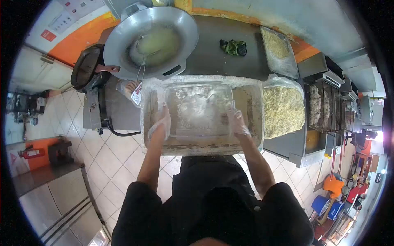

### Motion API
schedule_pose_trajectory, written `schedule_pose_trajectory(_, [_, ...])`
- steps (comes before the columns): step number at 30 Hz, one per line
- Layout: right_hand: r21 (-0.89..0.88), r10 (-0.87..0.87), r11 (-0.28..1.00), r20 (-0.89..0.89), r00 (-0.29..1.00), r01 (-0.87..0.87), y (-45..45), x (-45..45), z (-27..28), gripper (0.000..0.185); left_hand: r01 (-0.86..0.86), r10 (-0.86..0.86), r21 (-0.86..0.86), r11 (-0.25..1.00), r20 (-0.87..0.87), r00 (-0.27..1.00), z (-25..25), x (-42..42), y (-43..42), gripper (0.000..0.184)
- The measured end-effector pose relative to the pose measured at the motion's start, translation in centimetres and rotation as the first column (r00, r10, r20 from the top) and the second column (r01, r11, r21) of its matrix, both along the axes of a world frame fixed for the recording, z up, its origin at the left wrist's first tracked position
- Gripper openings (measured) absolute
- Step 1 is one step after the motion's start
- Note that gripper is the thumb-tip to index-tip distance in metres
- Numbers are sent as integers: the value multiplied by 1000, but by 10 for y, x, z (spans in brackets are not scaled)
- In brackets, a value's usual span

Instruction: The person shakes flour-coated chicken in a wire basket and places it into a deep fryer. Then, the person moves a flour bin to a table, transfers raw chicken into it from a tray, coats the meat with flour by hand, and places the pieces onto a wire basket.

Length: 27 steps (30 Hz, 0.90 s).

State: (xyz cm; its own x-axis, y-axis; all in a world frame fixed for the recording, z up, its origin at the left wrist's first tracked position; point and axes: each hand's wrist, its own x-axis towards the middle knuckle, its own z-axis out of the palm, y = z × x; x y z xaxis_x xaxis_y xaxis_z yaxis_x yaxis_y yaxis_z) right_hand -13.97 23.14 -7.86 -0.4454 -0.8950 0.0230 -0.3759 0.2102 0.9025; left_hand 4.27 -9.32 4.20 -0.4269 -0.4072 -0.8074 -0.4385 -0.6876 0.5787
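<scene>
A clear rectangular tray (201, 132) with white powder (199, 100), like flour, in it sits inside a larger flour-dusted tub (197, 151). My left hand (163, 123), in a thin clear glove, is at the tray's left side. On the opposite side my right hand (237, 120), gloved the same way, has its fingers closed on the tray's edge. The left fingers are pressed along the rim, partly hidden by the hand itself.
Behind the tub stands a large wok (111, 45) with yellowish liquid and a wire skimmer (142, 69). A pale crumb heap (283, 110) in plastic lies right, below a second crumb tray (277, 45). Dark green leaves (234, 47) lie on the counter. A pan (88, 67) stands left.
</scene>
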Motion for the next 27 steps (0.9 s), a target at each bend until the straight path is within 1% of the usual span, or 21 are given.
schedule_pose_trajectory(1, [-19,-79,997,47,996,80,3,-3,-15,47,11,-10,-45,999,9,1000,-14,1,5,55])
schedule_pose_trajectory(2, [-26,-157,987,105,982,161,10,0,-28,47,81,-66,-186,979,88,994,-37,3,19,58])
schedule_pose_trajectory(4, [-30,-284,955,202,937,296,17,-7,-44,48,295,-156,-428,854,330,931,-30,-5,46,64])
schedule_pose_trajectory(5, [-50,-265,958,212,941,282,17,-4,-42,49,298,-149,-423,856,351,924,-8,-8,46,67])
schedule_pose_trajectory(6, [-70,-246,961,222,944,267,17,0,-41,50,210,-108,-336,918,297,949,19,-12,36,70])
schedule_pose_trajectory(7, [-106,-141,981,187,972,163,9,18,-24,51,80,-36,-206,975,209,977,39,-15,24,73])
schedule_pose_trajectory(8, [-144,-37,988,140,989,57,-4,31,-4,52,-73,72,7,997,104,992,20,-20,9,75])
schedule_pose_trajectory(11, [269,-318,934,332,888,234,2,13,21,47,-79,79,-48,996,-5,997,-69,-5,20,81])
schedule_pose_trajectory(12, [222,-520,824,663,539,522,-8,-5,45,44,-93,89,-72,993,-62,994,-99,-8,20,82])
schedule_pose_trajectory(13, [133,-483,796,728,487,590,-10,1,47,44,-104,93,-94,990,-113,989,-120,-9,22,84])
schedule_pose_trajectory(14, [-51,-368,808,734,571,587,-18,18,32,44,-112,94,-112,987,-157,983,-129,-9,26,86])
schedule_pose_trajectory(15, [-267,-210,775,747,631,573,-26,38,14,45,-87,75,-126,988,-98,992,-130,-2,25,87])
schedule_pose_trajectory(17, [-321,-113,801,747,655,505,-36,44,16,46,-37,37,-165,986,-5,999,-117,-1,-7,89])
schedule_pose_trajectory(18, [-249,-127,824,794,594,510,-28,35,27,46,50,-31,-229,972,87,996,-108,4,-9,89])
schedule_pose_trajectory(19, [-52,-259,795,873,414,605,-18,20,47,47,142,-92,-279,950,185,978,-95,7,-10,90])
schedule_pose_trajectory(21, [236,-421,626,905,67,744,-9,-3,68,48,412,-224,-405,816,436,872,-39,-4,36,90])
schedule_pose_trajectory(23, [-116,-179,631,940,289,767,-17,33,29,49,380,-262,-352,855,340,903,-36,2,28,87])
schedule_pose_trajectory(24, [-290,-46,590,919,391,753,-25,55,6,50,224,-206,-214,951,106,973,-55,13,-6,84])
schedule_pose_trajectory(25, [-312,-54,667,885,462,676,-33,56,17,49,93,-97,-39,995,-132,987,-74,12,-26,81])
schedule_pose_trajectory(26, [-259,-78,741,883,463,619,-33,50,37,48,161,-166,-49,986,-118,979,-94,10,-22,83])
schedule_pose_trajectory(27, [-151,-131,788,906,402,597,-27,37,62,47,231,-235,-51,972,-92,968,-116,15,-10,85])
